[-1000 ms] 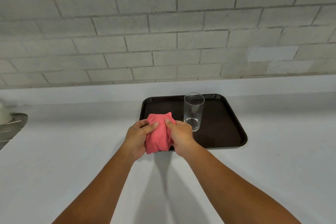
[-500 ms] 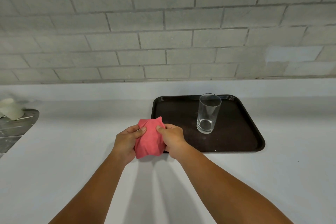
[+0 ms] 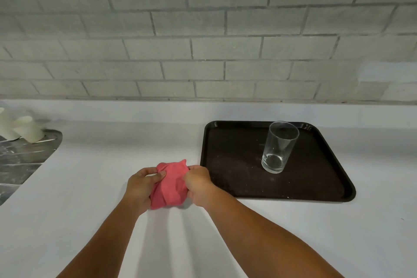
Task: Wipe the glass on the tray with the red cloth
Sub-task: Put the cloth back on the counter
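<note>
A bunched red cloth (image 3: 169,185) is held between both hands just above the white counter, left of the tray. My left hand (image 3: 142,187) grips its left side with the thumb on top. My right hand (image 3: 198,184) grips its right side, fingers curled into the fabric. An empty clear glass (image 3: 278,146) stands upright on the dark brown tray (image 3: 234,178), toward the tray's back right, well apart from both hands.
The white counter (image 3: 90,187) runs back to a grey brick wall (image 3: 203,40). At the far left a metal sink drainboard (image 3: 20,160) holds pale upturned cups (image 3: 24,132).
Both hands with the cloth have moved left, off the tray's front corner and lower toward the counter. The glass stays in place on the tray.
</note>
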### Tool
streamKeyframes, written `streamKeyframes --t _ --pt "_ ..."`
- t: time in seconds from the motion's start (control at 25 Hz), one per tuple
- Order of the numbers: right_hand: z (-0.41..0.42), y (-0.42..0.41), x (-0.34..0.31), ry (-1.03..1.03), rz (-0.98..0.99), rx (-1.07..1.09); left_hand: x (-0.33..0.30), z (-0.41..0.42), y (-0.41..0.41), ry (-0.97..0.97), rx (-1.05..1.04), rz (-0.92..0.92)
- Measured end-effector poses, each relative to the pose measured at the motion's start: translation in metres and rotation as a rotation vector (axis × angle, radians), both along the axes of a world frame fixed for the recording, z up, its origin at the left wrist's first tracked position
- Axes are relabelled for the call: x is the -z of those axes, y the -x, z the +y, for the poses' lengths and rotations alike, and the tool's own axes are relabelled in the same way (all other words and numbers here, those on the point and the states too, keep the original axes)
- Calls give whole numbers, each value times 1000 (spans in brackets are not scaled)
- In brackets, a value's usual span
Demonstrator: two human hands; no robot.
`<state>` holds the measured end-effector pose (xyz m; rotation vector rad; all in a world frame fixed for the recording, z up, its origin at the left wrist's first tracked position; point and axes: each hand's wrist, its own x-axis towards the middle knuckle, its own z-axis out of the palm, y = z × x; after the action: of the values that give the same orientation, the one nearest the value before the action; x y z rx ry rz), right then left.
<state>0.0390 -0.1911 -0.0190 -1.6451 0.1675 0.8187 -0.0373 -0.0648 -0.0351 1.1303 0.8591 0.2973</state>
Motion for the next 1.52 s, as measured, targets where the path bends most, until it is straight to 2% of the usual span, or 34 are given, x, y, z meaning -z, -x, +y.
streamKeyframes --t 0.24,0.6,0.88,1.04,1.12,1.28,1.36,1.44,1.52 --pt "15 7 10 22 -7 -59 10 20 7 -14 -8 23" --pt "25 11 5 -142 95 31 5 30 0 -58 4 17" --pt "27 10 1 -283 77 -5 -11 43 -3 -149 77 101" --pt "28 11 4 -290 15 -10 -5 53 0 -214 80 109" --pt "27 12 12 -235 -18 -48 3 52 0 -262 57 111" --pt "25 10 11 -43 -165 -244 19 49 -4 -526 -28 188" --pt "25 7 5 70 -248 -333 22 51 -2 -599 -71 207" --pt "23 6 1 253 -343 -439 20 53 3 -637 -55 216" --pt "19 11 -1 467 -468 -543 19 52 8 -799 25 251"
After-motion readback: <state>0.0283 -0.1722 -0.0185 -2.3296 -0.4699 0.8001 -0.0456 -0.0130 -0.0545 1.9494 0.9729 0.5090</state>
